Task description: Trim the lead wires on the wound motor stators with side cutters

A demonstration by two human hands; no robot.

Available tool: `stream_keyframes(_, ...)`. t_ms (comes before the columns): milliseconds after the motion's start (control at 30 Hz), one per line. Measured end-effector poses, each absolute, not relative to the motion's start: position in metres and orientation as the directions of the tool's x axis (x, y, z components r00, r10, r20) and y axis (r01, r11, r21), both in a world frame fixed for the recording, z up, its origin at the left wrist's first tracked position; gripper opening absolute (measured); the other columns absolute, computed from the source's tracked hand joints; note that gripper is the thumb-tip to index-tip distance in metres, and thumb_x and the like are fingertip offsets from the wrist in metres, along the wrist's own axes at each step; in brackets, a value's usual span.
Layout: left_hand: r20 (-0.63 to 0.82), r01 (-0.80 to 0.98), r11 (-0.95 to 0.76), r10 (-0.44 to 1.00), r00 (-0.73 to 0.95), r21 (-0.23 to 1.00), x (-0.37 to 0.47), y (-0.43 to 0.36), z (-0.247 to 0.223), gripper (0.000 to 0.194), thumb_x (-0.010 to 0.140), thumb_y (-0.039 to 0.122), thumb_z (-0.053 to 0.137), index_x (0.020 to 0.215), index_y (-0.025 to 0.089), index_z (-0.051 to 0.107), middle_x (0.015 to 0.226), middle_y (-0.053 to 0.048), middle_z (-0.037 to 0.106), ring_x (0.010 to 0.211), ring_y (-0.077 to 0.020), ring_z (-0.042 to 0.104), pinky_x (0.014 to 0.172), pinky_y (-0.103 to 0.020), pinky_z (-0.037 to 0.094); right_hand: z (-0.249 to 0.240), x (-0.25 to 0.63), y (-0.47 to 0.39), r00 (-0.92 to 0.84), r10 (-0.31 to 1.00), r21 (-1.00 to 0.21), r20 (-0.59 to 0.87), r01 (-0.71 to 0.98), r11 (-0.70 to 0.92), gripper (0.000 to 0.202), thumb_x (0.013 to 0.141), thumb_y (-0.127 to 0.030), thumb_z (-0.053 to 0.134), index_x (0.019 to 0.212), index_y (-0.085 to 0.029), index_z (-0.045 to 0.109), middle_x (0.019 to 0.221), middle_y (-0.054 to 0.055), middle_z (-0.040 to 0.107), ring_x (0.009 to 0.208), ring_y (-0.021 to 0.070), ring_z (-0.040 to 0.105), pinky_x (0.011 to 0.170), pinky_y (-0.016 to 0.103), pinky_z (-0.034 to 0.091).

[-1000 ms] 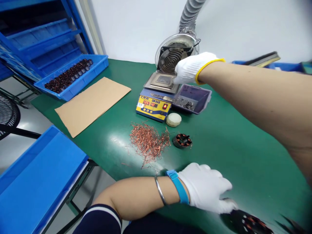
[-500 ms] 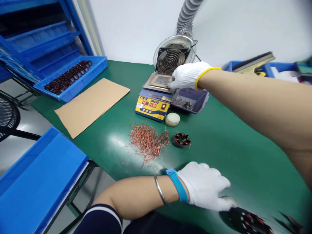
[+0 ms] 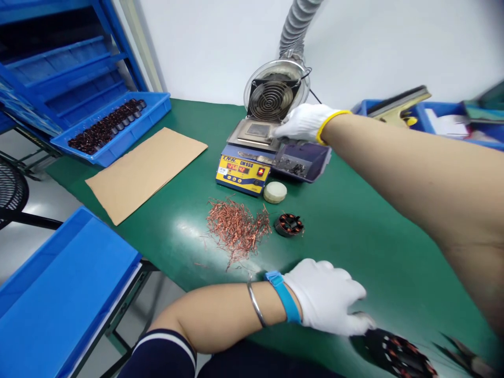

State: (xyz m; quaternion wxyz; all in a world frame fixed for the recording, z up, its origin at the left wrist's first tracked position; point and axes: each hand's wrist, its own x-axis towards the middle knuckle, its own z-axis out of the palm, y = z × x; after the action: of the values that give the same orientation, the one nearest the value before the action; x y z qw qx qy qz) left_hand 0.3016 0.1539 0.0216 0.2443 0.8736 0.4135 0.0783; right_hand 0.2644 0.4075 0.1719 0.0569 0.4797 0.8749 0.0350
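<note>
My left hand [image 3: 328, 299], in a white glove, lies low over the green table. Its thumb tip touches the near edge of a black ring-shaped coil part [image 3: 409, 354] with copper windings; the fingers are bent, with a gap between thumb and forefinger and nothing visible in it. My right hand [image 3: 301, 123], gloved with a yellow cuff, is at the right edge of the metal top of a yellow and blue heated unit [image 3: 242, 173]. Its fingers are pinched together, and what they hold is hidden. Another coil part [image 3: 289, 224] sits beside a heap of copper wire bits [image 3: 237, 228].
A round pale tin [image 3: 275, 192] and a dark tray [image 3: 303, 157] flank the unit; a fan [image 3: 272, 100] stands behind. Cardboard [image 3: 145, 173] and a filled blue tray [image 3: 157, 111] lie left. Pliers [image 3: 464, 357] lie at lower right, blue bins [image 3: 364, 107] at back right.
The view has shifted slightly, moving most things a little left in the picture. The red digits on the unit's display read differently. Both hands keep nearly the same places and poses.
</note>
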Motion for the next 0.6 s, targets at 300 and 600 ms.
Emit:
stream_keyframes(300,-0.061,0.684,-0.542,0.76,0.647,0.489,0.302,0.154,0.02,0.05,0.096,0.059,0.047,0.114,0.017,0.067,0.11,-0.011,0.072,0.102,-0.0282,0.068,0.078,-0.038,0.054,0.167,0.257,0.393,-0.578,0.816,0.27,0.007,0.787,0.555,0.052,0.093,-0.056,0.056,0.115,-0.012,0.072,0.117,0.021,0.069,0.112,0.0394,0.064,0.09,0.051,0.047)
stream_keyframes(600,-0.069,0.675,-0.541,0.752,0.655,0.502,0.301,0.154,0.021,0.053,0.097,0.062,0.042,0.112,0.017,0.068,0.115,-0.01,0.072,0.106,-0.0303,0.068,0.08,-0.039,0.053,0.177,0.251,0.383,-0.593,0.802,0.466,-0.071,0.691,0.553,0.04,0.096,-0.039,0.055,0.119,-0.011,0.073,0.121,0.023,0.069,0.112,0.0431,0.065,0.082,0.051,0.05)
